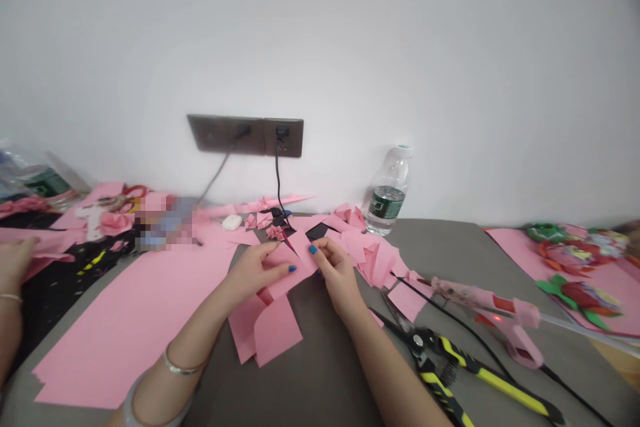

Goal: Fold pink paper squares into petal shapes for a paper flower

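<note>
My left hand [256, 273] grips a small piece of pink paper [299, 255] from the left, with its thumb laid over the sheet. Fingers of my right hand [337, 275] pinch the right edge of that same piece. Below them lie squares of pink paper [277, 333] on the grey tabletop [310, 387]. Beyond the hands are small folded pink paper flowers [275, 232]. A heap of pink paper scraps [373, 257] spreads to the right of my right hand.
Yellow-and-black shears [425, 347] and a pink glue gun [505, 313] with a cord lie at right. A water bottle [387, 197] stands by the wall. Large pink sheets [145, 320] cover the left; another person's hand [17, 260] holds pink paper there. Colourful paper flowers [583, 297] lie far right.
</note>
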Demonstrator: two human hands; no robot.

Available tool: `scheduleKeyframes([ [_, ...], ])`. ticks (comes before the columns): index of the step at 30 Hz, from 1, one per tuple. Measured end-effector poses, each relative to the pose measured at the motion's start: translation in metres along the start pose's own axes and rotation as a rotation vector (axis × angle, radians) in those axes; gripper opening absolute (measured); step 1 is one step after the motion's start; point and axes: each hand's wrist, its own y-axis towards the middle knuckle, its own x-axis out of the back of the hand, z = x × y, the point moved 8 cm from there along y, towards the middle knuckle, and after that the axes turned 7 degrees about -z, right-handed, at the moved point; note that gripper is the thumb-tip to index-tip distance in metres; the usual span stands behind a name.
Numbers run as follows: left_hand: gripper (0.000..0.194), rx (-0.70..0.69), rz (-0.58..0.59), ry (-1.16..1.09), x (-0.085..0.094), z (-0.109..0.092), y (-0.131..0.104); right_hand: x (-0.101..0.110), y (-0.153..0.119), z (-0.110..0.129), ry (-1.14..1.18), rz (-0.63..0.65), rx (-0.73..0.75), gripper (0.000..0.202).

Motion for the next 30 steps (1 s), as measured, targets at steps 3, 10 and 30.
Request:
scheduleKeyframes([
  [3, 0.027, 0.018, -0.029, -0.02, 0.002, 0.0, 0.0, 0.002, 0.0, 0.003, 0.01, -0.037, 0.043, 0.028],
  [10, 0.022, 0.012, -0.066, -0.053, 0.006, 0.003, 0.0, 0.019, 0.001, 0.005, 0.037, -0.217, 0.096, 0.026],
  [30, 0.012, -0.264, 0.524, -0.35, 0.016, -0.015, -0.017, -0.017, -0.004, -0.019, 0.628, 0.133, -0.44, 0.038],
])
